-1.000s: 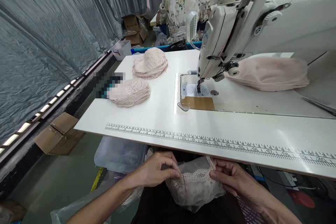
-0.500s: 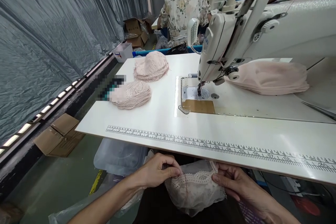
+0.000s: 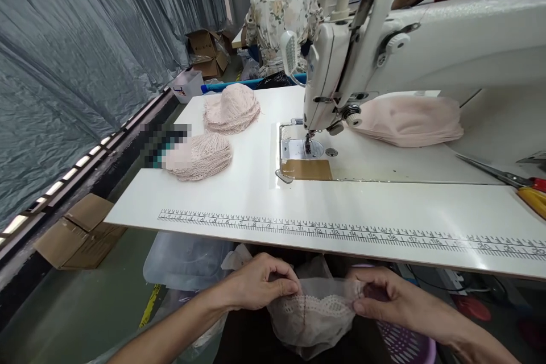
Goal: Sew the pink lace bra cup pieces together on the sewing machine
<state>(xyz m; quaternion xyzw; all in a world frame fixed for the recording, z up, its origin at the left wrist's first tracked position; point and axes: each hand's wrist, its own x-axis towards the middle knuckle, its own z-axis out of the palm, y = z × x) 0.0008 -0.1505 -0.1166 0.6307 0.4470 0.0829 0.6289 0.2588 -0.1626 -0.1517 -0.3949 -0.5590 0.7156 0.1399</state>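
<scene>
A sheer, pale lace-trimmed fabric cup (image 3: 313, 318) hangs between my two hands, over my lap and just below the table's front edge. A thin reddish seam runs down its middle, under the scalloped lace band. My left hand (image 3: 262, 284) pinches the upper left edge between thumb and fingers. At the upper right edge, my right hand (image 3: 379, 296) has its thumb and fingers closed on the fabric. Beyond the table edge, the white sewing machine (image 3: 328, 74) stands with its needle and presser foot over the metal plate; nothing lies under the foot.
Two stacks of pink lace pieces (image 3: 232, 108) lie at the table's left. Smooth pink cups (image 3: 405, 119) are piled behind the needle, and scissors (image 3: 503, 173) rest at right. A purple basket (image 3: 407, 344) is below. A person (image 3: 281, 17) sits ahead.
My view has swung slightly to the right, bringing the scissors' handles and purple basket into sight. My right hand has pulled its edge of the fabric a little, and both hands keep their hold.
</scene>
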